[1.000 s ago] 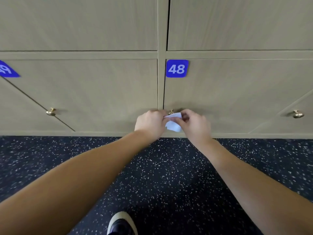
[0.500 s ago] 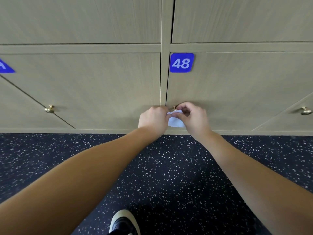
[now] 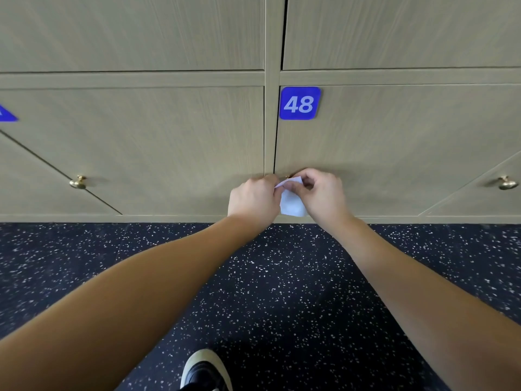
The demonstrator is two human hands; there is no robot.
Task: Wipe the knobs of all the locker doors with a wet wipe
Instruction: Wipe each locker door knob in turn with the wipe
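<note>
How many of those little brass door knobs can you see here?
3: one brass knob at far left, one at far right, and a sliver of locker 48's knob behind the hands and the wet wipe. Others may lie outside the frame.

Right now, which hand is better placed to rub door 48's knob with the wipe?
Right hand, probably: its fingers pinch the wet wipe against the knob; the left hand only grips the wipe's edge beside it.
</note>
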